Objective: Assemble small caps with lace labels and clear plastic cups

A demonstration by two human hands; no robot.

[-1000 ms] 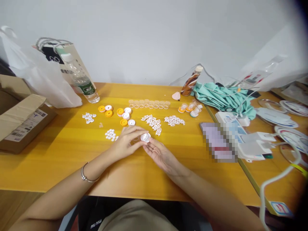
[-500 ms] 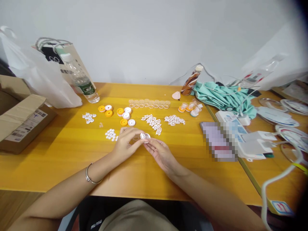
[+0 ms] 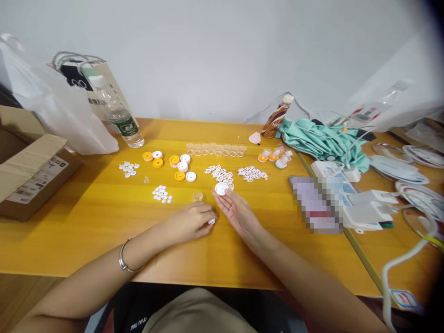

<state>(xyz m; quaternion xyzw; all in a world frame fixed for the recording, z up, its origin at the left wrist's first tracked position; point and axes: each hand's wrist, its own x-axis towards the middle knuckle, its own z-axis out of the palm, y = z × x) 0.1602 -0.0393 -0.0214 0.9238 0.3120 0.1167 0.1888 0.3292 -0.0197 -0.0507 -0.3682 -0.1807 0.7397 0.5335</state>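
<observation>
Head view: small-parts assembly on a yellow wooden table [image 3: 104,222].

Right hand [image 3: 239,213] is palm-up, fingers spread, with a round white plastic cap [image 3: 221,188] sitting at its fingertips [image 3: 222,196], right at the edge of a pile of white lattice-cut inserts [image 3: 219,174]. Whether it pinches the cap or only supports it, I can't tell.

Left hand [image 3: 192,222] lies knuckles-up on the table, fingers curled, pinching a tiny white piece [image 3: 211,221] at its tips. Silver bangle [image 3: 125,259] on that wrist.

Judgement: mid-assembly, with the cap in one hand and the small piece in the other, hands apart. The next move calls for bringing the two together and lining the piece up with the cap's opening.

Around:
- small clear plastic cup [image 3: 197,196] just beyond the left hand
- cluster of small white discs [image 3: 162,194] to the left
- orange and white round caps [image 3: 180,167] further back
- row of clear cups [image 3: 215,149] behind those
- second pile of white inserts [image 3: 252,173] to the right
- clear water bottle with green label [image 3: 120,118] and cardboard box [image 3: 27,171] far left

Nothing between the hands. The insert pile touching the cap could snag or scatter.
</observation>
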